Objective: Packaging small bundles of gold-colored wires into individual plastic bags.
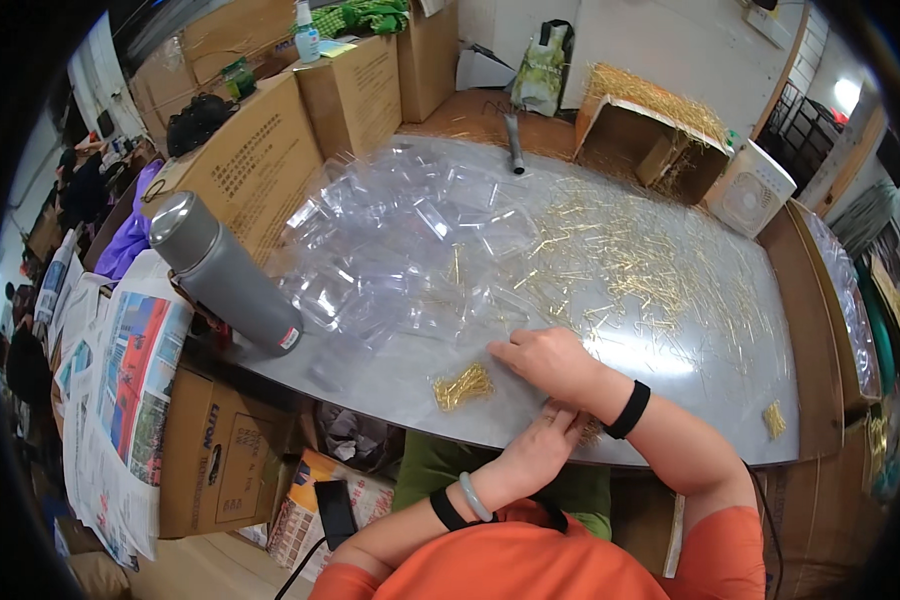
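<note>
My left hand [538,455] is at the table's near edge, its fingers closed over a small cluster of gold-coloured metal pins [591,432], partly hidden beneath my right wrist. Above it, my right hand [548,360] rests low over the grey table [370,385], fingers bent together and fingertips pointing left; what they pinch, if anything, does not show. Left of the hands lies a neat bundle of gold-coloured pins [462,387]. Beyond my right hand is a heap of clear plastic boxes [400,240]. Many loose gold-coloured pins [640,260] are scattered across the right half.
A grey thermos flask [225,275] stands at the table's left edge. Cardboard boxes [255,165] line the far left side. At the back are an open carton [620,140] topped with pins and a small white fan [753,188]. Another small pin bundle [774,419] lies near the right edge.
</note>
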Demonstrator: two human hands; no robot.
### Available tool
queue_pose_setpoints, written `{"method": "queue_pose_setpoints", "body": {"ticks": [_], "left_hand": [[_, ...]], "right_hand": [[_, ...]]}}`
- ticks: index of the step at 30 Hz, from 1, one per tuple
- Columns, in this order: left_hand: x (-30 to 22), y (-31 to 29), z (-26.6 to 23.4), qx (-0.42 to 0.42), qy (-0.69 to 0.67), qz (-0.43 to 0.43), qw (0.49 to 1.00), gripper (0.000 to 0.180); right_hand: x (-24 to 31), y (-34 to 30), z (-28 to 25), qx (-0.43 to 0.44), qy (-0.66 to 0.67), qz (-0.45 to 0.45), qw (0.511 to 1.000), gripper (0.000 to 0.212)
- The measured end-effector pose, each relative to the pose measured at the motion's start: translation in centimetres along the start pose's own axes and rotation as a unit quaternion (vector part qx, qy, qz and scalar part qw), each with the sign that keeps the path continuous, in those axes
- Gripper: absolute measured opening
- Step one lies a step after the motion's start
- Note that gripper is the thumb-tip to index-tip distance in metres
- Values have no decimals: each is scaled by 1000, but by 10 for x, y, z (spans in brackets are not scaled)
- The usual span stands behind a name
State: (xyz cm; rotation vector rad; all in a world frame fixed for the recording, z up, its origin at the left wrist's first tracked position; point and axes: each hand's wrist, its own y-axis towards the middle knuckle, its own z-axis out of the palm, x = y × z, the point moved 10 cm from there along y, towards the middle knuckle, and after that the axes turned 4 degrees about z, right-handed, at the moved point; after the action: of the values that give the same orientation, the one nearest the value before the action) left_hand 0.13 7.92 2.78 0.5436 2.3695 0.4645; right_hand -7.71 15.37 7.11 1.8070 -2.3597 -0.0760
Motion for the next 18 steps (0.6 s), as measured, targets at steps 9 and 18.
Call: {"method": "queue_pose_setpoints", "body": {"ticks": [9,18], "left_hand": [[0,0,-7,-22,-20,7,1000,47],[-6,4,-11,-23,-21,28,999,45]], "right_hand": [[-19,-23,15,29,-70,9,997,11],[-70,-105,-14,72,-36,76,994,16]]}}
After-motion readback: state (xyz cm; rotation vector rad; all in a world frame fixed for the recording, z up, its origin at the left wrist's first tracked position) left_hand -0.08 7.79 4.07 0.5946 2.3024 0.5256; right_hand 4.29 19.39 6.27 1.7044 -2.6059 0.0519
